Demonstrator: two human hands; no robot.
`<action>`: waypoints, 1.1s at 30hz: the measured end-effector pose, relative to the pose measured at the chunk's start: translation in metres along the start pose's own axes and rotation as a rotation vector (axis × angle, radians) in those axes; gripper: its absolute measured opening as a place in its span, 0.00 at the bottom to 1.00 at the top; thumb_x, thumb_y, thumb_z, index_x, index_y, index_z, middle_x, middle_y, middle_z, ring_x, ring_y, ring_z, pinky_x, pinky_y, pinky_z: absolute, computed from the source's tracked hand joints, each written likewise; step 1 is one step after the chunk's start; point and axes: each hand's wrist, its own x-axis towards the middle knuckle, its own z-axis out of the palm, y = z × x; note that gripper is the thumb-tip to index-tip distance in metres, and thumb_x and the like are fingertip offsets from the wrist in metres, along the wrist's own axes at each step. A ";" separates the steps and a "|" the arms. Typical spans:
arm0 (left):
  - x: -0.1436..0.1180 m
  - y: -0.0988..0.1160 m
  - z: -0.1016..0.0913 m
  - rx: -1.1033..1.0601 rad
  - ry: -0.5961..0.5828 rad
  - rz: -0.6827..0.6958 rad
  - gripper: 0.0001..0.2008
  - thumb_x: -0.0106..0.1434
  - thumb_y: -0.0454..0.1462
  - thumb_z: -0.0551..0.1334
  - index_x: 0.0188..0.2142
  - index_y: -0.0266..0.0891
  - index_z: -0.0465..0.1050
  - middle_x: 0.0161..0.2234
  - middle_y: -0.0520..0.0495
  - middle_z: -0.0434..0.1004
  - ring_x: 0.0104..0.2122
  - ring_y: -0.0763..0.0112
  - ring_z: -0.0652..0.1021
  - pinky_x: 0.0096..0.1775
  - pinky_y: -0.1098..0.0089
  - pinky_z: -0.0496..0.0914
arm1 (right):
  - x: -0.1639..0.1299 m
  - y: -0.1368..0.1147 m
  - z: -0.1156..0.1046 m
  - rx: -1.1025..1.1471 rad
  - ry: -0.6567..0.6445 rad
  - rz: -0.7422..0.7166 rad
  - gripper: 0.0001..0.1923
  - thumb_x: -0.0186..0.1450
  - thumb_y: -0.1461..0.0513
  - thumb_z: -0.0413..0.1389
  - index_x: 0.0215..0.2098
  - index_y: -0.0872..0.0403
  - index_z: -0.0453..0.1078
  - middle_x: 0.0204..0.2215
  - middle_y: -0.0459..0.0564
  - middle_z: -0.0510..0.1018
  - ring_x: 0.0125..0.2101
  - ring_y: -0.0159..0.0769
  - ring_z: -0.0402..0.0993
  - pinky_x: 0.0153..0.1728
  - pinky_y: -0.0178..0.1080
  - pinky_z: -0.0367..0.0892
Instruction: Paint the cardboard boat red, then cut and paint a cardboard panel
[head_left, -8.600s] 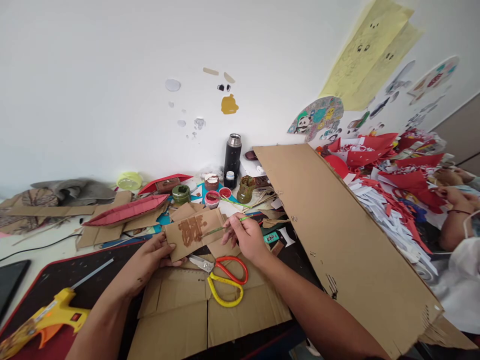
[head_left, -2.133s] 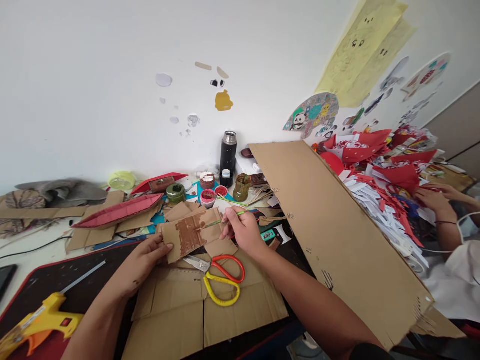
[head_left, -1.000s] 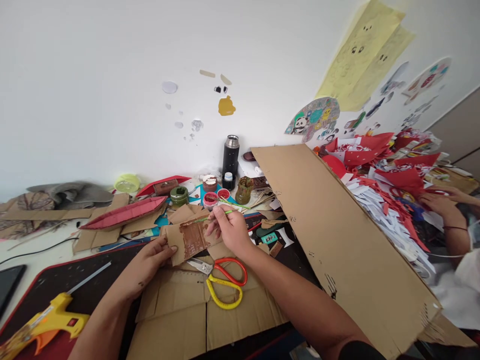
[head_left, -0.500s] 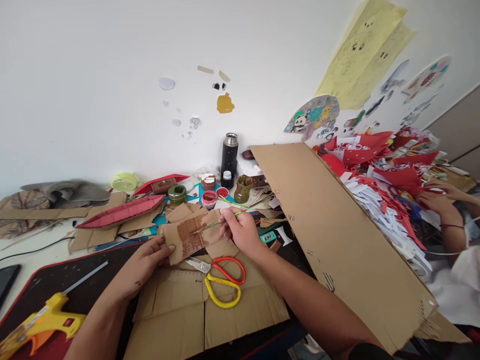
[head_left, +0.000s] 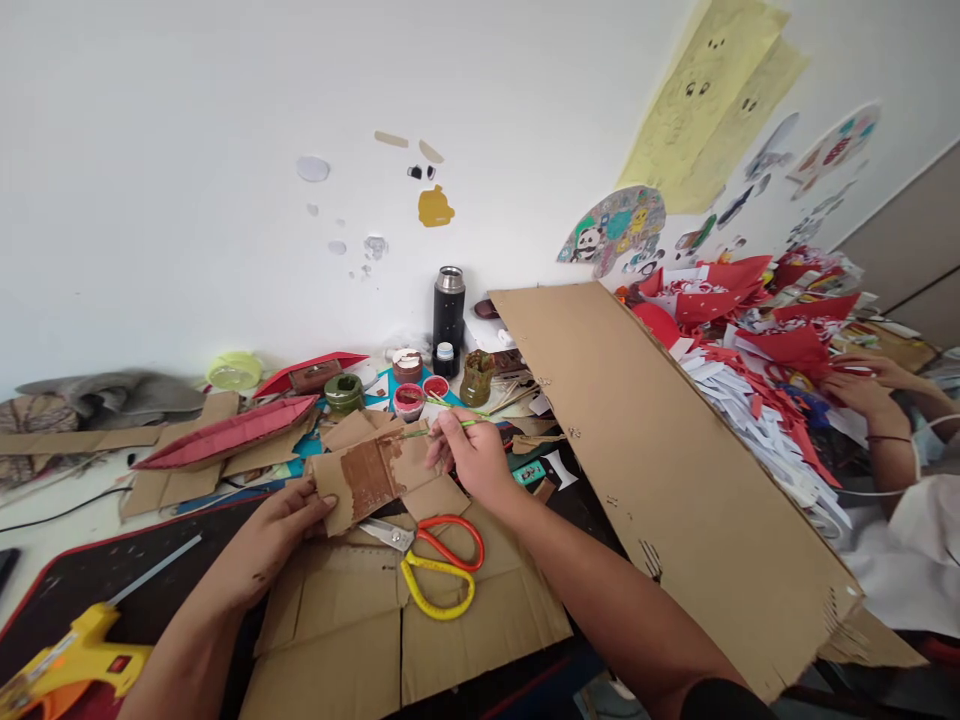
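At a cluttered craft tabletop (head_left: 67, 505), a person's left hand (head_left: 271, 535) pinches the near left edge of a small cardboard piece (head_left: 367, 475) bearing a brown painted patch, its grip closed on the card, which is held just above a flattened cardboard sheet (head_left: 360, 640). The right hand (head_left: 469, 460) closes its grip on a thin green paintbrush (head_left: 442, 428), whose tip lies at the far right edge of the piece. Red-and-yellow scissors (head_left: 435, 560) lie on the sheet just near of the hands, and a yellow glue gun (head_left: 60, 665) sits at the near left. Paint jars (head_left: 409, 400) and a black flask (head_left: 448, 308) stand at the far side by the wall; a large cardboard panel (head_left: 660, 470) leans to the right. Beyond it another person's hands (head_left: 862, 385) work among red paper cuttings (head_left: 757, 340). No writing or label is legible
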 end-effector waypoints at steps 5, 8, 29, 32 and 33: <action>-0.003 0.006 0.000 -0.011 0.005 0.000 0.26 0.46 0.50 0.80 0.43 0.44 0.84 0.38 0.42 0.87 0.41 0.46 0.84 0.44 0.55 0.78 | 0.004 -0.001 -0.017 -0.013 0.099 0.010 0.30 0.71 0.34 0.57 0.34 0.51 0.71 0.19 0.46 0.79 0.19 0.34 0.79 0.18 0.30 0.67; -0.004 0.009 0.000 0.033 -0.003 -0.002 0.26 0.45 0.51 0.80 0.43 0.45 0.84 0.38 0.43 0.87 0.39 0.46 0.84 0.42 0.55 0.77 | 0.005 -0.003 -0.028 -0.004 0.162 0.025 0.30 0.69 0.34 0.58 0.33 0.51 0.69 0.18 0.45 0.78 0.17 0.34 0.78 0.17 0.31 0.66; -0.002 0.004 0.001 0.037 -0.029 0.028 0.28 0.49 0.51 0.79 0.47 0.42 0.84 0.44 0.39 0.89 0.46 0.42 0.85 0.49 0.53 0.78 | 0.003 -0.004 -0.017 0.056 0.137 0.035 0.32 0.67 0.32 0.60 0.33 0.52 0.69 0.19 0.44 0.78 0.17 0.33 0.78 0.15 0.29 0.66; -0.003 0.007 0.003 0.020 -0.028 0.015 0.28 0.48 0.50 0.80 0.47 0.42 0.83 0.44 0.40 0.89 0.48 0.42 0.85 0.51 0.52 0.78 | 0.003 -0.002 -0.003 0.075 0.064 0.022 0.32 0.68 0.32 0.58 0.34 0.52 0.70 0.19 0.44 0.79 0.17 0.33 0.78 0.16 0.29 0.66; -0.003 0.007 0.003 0.019 -0.026 0.014 0.28 0.47 0.49 0.80 0.46 0.42 0.83 0.44 0.40 0.89 0.48 0.42 0.85 0.51 0.53 0.78 | 0.003 -0.002 0.002 0.080 0.041 0.019 0.33 0.69 0.32 0.58 0.34 0.52 0.71 0.20 0.45 0.79 0.17 0.33 0.78 0.16 0.29 0.66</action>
